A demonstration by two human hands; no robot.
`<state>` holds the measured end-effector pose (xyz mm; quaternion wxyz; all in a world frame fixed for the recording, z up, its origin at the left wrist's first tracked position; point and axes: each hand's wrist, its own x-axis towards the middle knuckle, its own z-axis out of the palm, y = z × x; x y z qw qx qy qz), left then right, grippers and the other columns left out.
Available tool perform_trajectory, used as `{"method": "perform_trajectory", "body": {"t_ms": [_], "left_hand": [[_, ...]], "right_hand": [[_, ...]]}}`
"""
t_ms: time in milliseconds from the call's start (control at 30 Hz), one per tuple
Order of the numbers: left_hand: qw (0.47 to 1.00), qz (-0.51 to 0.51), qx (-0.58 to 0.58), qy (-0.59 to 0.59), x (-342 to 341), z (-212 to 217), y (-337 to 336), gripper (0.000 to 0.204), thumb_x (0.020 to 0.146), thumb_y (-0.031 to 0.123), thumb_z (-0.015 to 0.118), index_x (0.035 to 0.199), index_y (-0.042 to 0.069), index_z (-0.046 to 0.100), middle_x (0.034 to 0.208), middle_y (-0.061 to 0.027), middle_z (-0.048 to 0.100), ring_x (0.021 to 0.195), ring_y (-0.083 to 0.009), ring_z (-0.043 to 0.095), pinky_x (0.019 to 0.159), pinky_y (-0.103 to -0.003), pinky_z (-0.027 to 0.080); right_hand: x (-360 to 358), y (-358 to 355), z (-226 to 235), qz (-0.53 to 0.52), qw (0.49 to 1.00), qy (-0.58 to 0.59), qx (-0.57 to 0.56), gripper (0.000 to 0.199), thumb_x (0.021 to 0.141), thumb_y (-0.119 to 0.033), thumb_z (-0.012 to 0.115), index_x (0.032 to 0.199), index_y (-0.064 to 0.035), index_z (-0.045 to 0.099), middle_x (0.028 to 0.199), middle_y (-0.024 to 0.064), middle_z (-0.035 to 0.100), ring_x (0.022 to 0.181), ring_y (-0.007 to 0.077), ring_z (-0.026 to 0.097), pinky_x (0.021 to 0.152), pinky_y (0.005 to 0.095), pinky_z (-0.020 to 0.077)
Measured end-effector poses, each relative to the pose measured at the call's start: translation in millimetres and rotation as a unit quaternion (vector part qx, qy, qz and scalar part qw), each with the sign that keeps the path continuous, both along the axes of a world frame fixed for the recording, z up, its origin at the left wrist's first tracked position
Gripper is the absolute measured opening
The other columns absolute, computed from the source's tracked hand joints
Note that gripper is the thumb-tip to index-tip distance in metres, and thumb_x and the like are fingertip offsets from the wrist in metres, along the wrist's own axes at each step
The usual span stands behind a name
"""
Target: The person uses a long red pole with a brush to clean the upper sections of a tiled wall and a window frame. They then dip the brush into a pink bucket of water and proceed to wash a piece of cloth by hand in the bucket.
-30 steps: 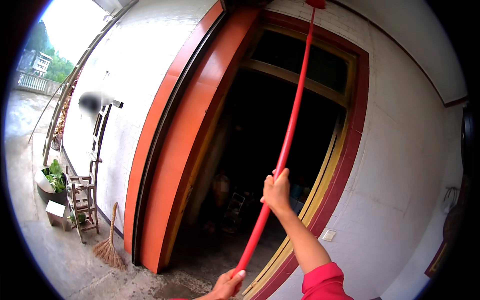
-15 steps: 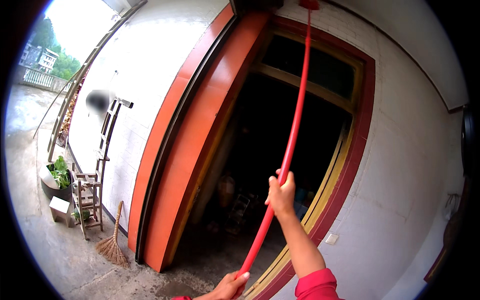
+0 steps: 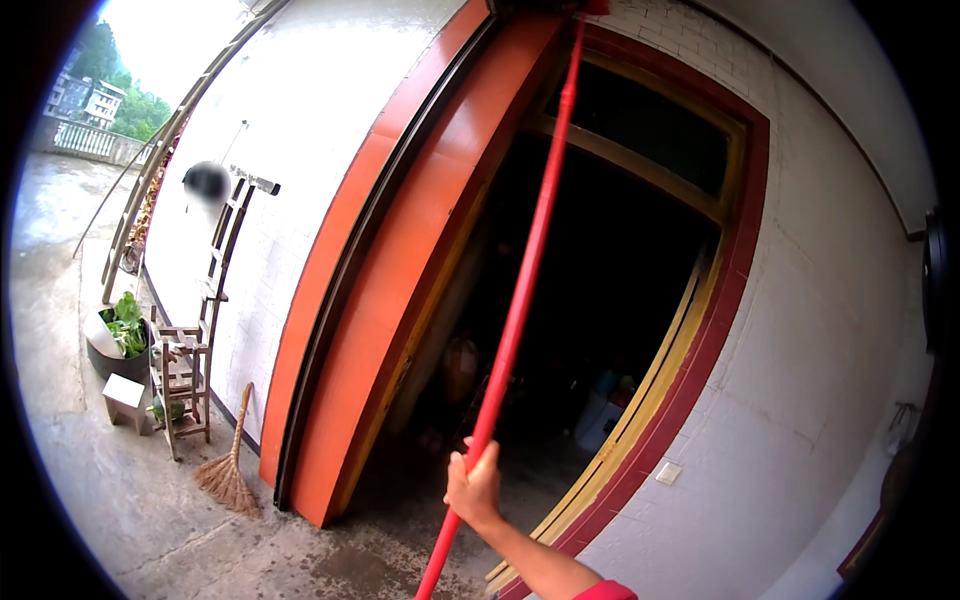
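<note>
A long red pole (image 3: pixel 520 300) slants from the lower edge up across the dark doorway. My right hand (image 3: pixel 474 486) is wrapped round its lower part, the forearm coming in from the lower right. At the pole's top, a red head (image 3: pixel 597 6) is cut off by the upper edge, close to the wall above the door frame; its kind is too unclear to name. My left hand is out of view, and so is the pole's bottom end. Behind the pole lies the door opening with its yellow and dark red frame (image 3: pixel 742 220).
Left of the doorway stands an orange door panel (image 3: pixel 430 230). A straw broom (image 3: pixel 232 470) leans on the white wall beside a wooden ladder (image 3: pixel 180 385), a small stool (image 3: pixel 125 395) and a tub of leafy greens (image 3: pixel 122 330). A light switch (image 3: pixel 669 473) sits on the right wall.
The pole and my right hand have moved left and down, and the pole's head has shifted left along the top. My left hand has dropped out of view.
</note>
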<state>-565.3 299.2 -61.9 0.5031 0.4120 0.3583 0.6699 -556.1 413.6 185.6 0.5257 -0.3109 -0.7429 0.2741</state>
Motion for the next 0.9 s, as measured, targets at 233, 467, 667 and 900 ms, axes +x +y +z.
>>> {"method": "perform_trajectory", "body": {"t_ms": [233,467,667,900], "left_hand": [[0.994,-0.052,-0.091,0.014,5.0,-52.1,-46.5,0.017,0.077,0.017,0.068,0.072,0.005,0.058,0.062,0.0036,0.050,0.057,-0.0073,0.044,0.048,-0.026,0.036],[0.992,-0.064,-0.104,0.034,1.8,-47.3,-70.1,0.015,0.076,0.017,0.067,0.074,0.005,0.059,0.064,0.0028,0.051,0.059,-0.0088,0.046,0.049,-0.027,0.038],[0.981,-0.064,-0.137,0.120,-23.1,-49.0,-54.5,0.015,0.076,0.017,0.067,0.076,0.004,0.060,0.065,0.0023,0.052,0.060,-0.0098,0.047,0.050,-0.028,0.039],[0.968,-0.054,-0.141,0.201,-6.4,-74.7,-61.9,0.021,0.077,0.023,0.069,0.083,0.004,0.064,0.068,-0.0023,0.057,0.061,-0.0120,0.051,0.049,-0.030,0.040]], "right_hand": [[24.0,-5.1,22.4,0.141,0.967,0.189,-0.092,0.026,0.087,-0.009,0.056,0.106,-0.0062,0.039,0.065,0.0048,0.047,0.037,0.0116,0.046,0.035,0.0248,0.0404],[71.3,9.0,75.7,0.057,0.980,0.188,-0.019,0.026,0.093,-0.033,0.050,0.093,-0.0081,0.044,0.052,0.0011,0.043,0.032,0.0094,0.041,0.029,0.0230,0.0354],[110.1,28.2,102.5,-0.098,0.974,0.206,0.015,0.023,0.095,-0.028,0.045,0.086,-0.0078,0.036,0.049,0.0013,0.038,0.030,0.0109,0.036,0.026,0.0255,0.0325],[72.6,30.8,86.2,-0.048,0.984,0.170,0.014,0.020,0.094,-0.026,0.046,0.088,-0.0097,0.036,0.049,0.0001,0.038,0.030,0.0101,0.039,0.025,0.0255,0.0326]]}}
